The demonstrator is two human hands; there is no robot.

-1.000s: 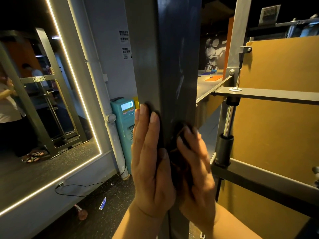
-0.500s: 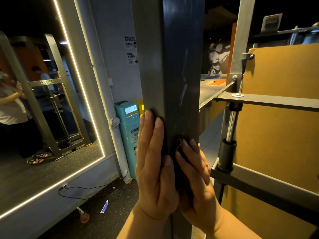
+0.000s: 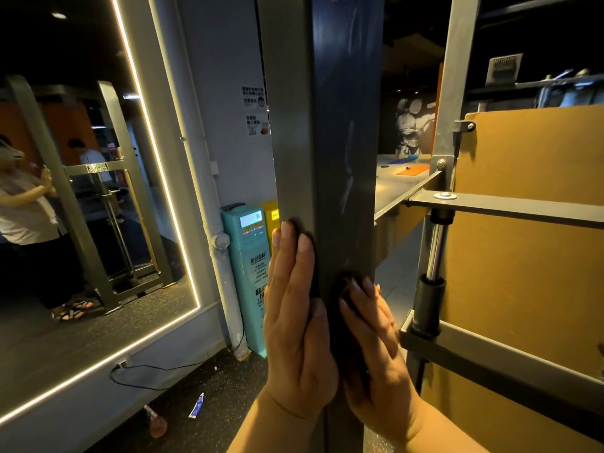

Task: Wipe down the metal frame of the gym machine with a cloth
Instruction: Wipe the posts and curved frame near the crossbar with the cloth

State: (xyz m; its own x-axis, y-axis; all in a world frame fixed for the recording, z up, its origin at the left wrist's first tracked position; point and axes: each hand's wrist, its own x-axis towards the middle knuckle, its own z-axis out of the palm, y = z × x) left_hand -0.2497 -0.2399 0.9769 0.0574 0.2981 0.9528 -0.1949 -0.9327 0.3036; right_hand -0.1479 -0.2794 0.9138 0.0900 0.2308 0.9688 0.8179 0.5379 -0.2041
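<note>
A dark metal post (image 3: 327, 125) of the gym machine stands upright, filling the middle of the view. The left hand (image 3: 294, 322) lies flat against the post's left face, fingers straight, its grip wide. The right hand (image 3: 376, 348) curls its fingers on a dark cloth (image 3: 335, 322), pressing it to the post's front face (the cloth shows between the two hands). A lit-edged mirror (image 3: 98, 223) is at left, a teal kiosk (image 3: 248, 273) beside it, a tan panel (image 3: 523, 256) at right.
</note>
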